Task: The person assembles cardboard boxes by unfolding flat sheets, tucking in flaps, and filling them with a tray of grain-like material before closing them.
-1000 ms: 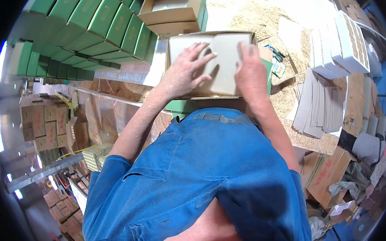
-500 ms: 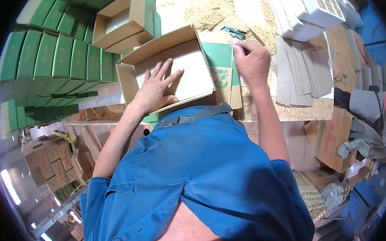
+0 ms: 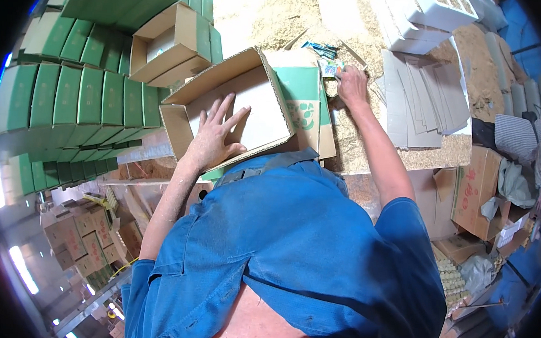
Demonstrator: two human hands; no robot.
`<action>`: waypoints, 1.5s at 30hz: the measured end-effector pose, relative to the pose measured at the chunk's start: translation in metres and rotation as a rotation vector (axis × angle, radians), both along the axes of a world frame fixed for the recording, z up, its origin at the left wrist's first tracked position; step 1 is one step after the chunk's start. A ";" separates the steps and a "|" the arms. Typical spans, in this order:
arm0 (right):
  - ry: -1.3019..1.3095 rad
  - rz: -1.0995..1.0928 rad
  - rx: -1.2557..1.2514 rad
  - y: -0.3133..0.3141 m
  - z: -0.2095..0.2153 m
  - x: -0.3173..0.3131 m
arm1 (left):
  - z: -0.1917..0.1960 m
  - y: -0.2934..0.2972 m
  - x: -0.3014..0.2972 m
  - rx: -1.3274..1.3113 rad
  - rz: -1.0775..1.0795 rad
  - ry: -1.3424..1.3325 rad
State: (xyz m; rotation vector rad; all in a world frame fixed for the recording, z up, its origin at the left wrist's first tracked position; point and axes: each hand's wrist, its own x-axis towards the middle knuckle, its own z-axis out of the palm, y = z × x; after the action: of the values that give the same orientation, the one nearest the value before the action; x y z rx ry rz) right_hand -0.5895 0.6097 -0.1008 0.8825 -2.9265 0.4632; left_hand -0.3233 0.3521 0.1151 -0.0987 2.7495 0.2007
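Observation:
My left hand (image 3: 214, 134) lies with fingers spread inside an open cardboard box (image 3: 177, 126), on its pale inner bottom. The box sits tilted against the front of my body. My right hand (image 3: 354, 87) is beyond the box to the right, its fingers curled together at the edge of a small white, blue and green packet (image 3: 330, 67). Its fingertips are partly hidden. Just behind that packet lie several thin blue-green packets (image 3: 320, 49). Between the box and my right forearm is a flattened green and brown carton (image 3: 301, 84).
Green boxes (image 3: 89, 99) are stacked high at the left, with another open box (image 3: 166, 45) beside them. Grey cardboard sheets (image 3: 423, 98) lie at the right, below white foam boxes (image 3: 431, 21). Loose shavings (image 3: 286, 18) cover the bench. A brown carton (image 3: 477, 188) stands lower right.
My right hand has turned and shifted slightly, and the small packet now shows at its fingertips. My left hand stays spread in the box. The whole view has shifted a little.

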 end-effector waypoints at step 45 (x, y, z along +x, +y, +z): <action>-1.123 0.064 -0.878 -0.057 0.150 0.086 | -0.027 -0.050 0.080 1.664 1.082 0.676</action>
State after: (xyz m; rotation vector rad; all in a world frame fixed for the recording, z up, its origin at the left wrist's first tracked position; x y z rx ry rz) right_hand -0.5037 0.5531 0.0491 0.6480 -2.7366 2.6641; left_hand -0.2437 0.3021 0.0880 -1.0888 1.7062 2.8756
